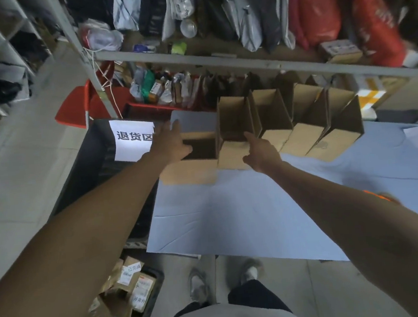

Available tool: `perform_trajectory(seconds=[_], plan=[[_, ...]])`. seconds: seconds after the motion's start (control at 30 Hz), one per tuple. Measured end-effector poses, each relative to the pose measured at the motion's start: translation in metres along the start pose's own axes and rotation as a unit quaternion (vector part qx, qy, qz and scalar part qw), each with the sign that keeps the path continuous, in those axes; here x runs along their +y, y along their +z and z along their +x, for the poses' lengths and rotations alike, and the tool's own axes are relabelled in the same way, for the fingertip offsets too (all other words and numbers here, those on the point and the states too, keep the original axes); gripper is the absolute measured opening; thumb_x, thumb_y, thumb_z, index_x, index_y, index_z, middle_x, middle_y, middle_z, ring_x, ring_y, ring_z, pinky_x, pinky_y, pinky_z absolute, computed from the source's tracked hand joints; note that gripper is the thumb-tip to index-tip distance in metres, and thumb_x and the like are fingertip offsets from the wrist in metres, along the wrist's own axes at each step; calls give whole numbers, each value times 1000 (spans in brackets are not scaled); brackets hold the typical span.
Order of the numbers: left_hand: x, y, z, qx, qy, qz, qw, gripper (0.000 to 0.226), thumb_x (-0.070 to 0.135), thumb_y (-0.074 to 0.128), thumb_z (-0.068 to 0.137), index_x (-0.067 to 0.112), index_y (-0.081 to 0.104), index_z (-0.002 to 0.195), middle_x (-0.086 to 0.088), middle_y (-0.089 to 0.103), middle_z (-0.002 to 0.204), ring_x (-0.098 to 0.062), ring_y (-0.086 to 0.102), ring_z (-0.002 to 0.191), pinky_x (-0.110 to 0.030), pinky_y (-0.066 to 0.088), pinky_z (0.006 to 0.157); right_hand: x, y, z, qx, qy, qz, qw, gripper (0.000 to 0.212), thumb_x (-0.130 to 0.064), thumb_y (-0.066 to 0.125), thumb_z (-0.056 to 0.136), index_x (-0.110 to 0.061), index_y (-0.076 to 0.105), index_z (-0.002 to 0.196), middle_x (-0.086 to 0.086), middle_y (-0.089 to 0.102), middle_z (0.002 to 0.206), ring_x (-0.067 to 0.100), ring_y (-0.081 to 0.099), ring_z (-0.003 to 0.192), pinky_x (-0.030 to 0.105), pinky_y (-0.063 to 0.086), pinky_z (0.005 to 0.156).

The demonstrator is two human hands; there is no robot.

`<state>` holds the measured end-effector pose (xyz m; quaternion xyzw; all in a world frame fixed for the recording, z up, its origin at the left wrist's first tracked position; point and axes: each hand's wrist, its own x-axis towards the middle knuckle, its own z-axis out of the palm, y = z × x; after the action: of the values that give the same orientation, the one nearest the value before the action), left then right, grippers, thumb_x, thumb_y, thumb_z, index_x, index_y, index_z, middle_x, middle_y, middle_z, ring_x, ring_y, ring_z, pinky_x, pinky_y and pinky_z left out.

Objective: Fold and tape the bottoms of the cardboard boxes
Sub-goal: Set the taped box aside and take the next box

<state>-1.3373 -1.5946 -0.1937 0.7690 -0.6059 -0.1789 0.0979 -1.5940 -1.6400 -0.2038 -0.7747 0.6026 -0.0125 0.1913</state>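
Both hands out over the far edge of the counter (pixel 232 207), at the left end of a row of upright cardboard boxes (pixel 288 121) standing open-topped along the shelf rail. Left hand (pixel 170 142) spread, fingers straight, resting against the left side of the leftmost box (pixel 193 159); nothing gripped. Right hand (pixel 262 153) with fingers extended, touching the near edge of the second box (pixel 234 141), seemingly not closed on it, though blur hides the fingertips.

Judging by this, setting the leftmost box in line with the finished row. Best done by pressing flat-handed from the left until the wall sits flush against its neighbour, steadying the neighbour with the right so the row stays put. Keep the flaps upright, avoid crushing the thin walls, then reach for the next flat box.
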Motion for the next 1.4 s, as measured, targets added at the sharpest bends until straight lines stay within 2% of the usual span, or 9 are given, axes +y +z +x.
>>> perform_trajectory(seconds=[0.2,0.37,0.53,0.8,0.9,1.07,1.2,1.3,1.4], plan=[[78,26,14,-65,179,148,970,74,36,68,81,16,37,145,-16,35,149,-37,27,139,-48,28,114,11,6,9,-51,19,-16,998,70,-19,59,88,-27,27,150,19,59,123,38,59,105,40,52,82],[115,48,12,-115,226,226,941,70,38,60,88,19,33,149,-7,34,155,-34,7,149,-49,10,119,22,12,14,-18,25,-4,1000,43,-15,53,90,-12,42,132,20,64,110,39,60,99,34,44,69],[136,63,-6,-115,226,206,945,51,10,57,88,20,48,138,-10,51,141,-32,31,141,-45,12,118,51,11,-2,5,39,21,999,33,-28,52,91,-19,54,123,14,66,105,37,62,93,38,52,74],[174,103,-63,-86,283,243,924,25,16,53,92,23,63,115,-4,67,109,-29,52,118,-47,12,118,123,2,-74,6,-6,63,998,32,-43,52,92,-27,58,119,4,68,103,27,63,92,36,53,75],[198,115,-83,-87,306,235,919,27,38,46,96,23,65,106,-1,66,108,-27,50,116,-49,19,113,159,-11,-106,12,-14,83,996,33,-41,52,91,-24,58,118,2,69,104,24,60,92,33,47,72],[230,135,-104,-16,254,174,951,59,63,27,94,26,57,130,-12,34,152,-36,24,140,-51,18,116,219,-29,-144,30,64,138,988,34,-51,52,93,-18,60,96,6,65,91,26,58,84,36,47,70],[250,139,-111,-11,78,11,997,78,62,43,93,35,4,154,-18,2,161,-46,17,143,-55,25,114,252,-37,-159,88,85,115,986,8,-22,55,91,-16,58,86,7,66,87,26,57,79,30,37,60],[263,135,-114,-96,-15,-213,972,75,57,43,97,38,-2,154,-9,19,161,-35,35,140,-44,35,111,261,-35,-162,122,72,175,974,12,-12,54,85,-15,64,91,3,70,85,24,63,79,33,50,64],[269,135,-119,-63,-10,-272,960,53,51,42,99,28,36,146,-6,47,147,-27,45,133,-39,39,108,257,-32,-161,146,92,246,954,8,-9,55,86,-13,48,89,6,65,80,26,60,73,35,47,59]])
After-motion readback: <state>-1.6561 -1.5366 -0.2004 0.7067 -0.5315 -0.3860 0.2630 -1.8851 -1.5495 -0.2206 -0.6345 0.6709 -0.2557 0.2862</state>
